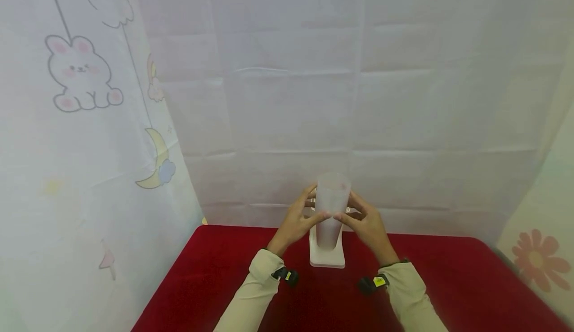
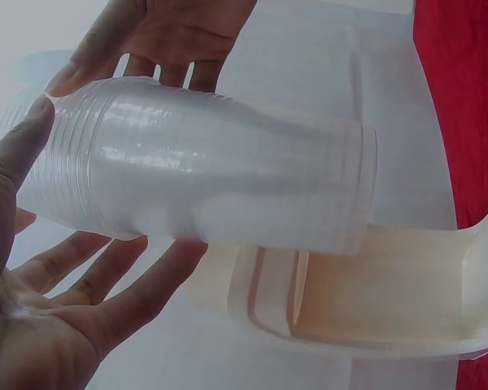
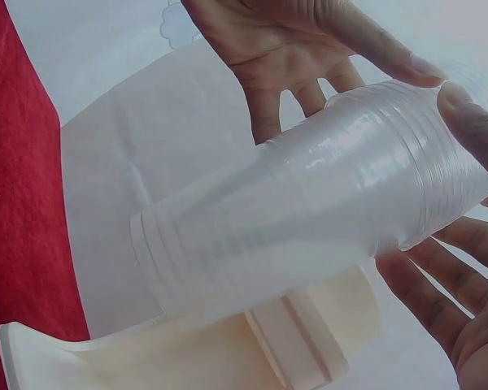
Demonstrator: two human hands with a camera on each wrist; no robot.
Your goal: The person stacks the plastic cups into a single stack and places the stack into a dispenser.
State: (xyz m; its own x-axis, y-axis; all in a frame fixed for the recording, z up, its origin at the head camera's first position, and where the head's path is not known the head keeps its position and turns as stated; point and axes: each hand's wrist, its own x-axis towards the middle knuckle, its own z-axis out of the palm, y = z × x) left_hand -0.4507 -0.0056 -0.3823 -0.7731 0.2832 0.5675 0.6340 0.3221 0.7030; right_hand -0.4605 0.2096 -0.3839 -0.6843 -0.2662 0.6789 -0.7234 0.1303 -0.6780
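Observation:
A stack of nested clear plastic cups [image 1: 332, 197] is between my two hands, mouths up and bases down. My left hand [image 1: 297, 224] grips its left side, and my right hand [image 1: 368, 224] grips the right. Both thumbs meet on the near side, while the other fingers wrap toward the back. In the left wrist view the ridged rims of the cups [image 2: 163, 162] lie by the thumbs. Below the stack is a white plastic stand [image 1: 328, 259] with a shallow tray-like base [image 3: 130, 361]; the cup bases overlap it in each view.
The stand is on a table with a red cloth [image 1: 215, 272]. Behind the table hangs a creased white sheet [image 1: 287, 117]. A printed curtain with a bunny [image 1: 82, 75] closes the left side, and one with a flower [image 1: 535, 259] the right.

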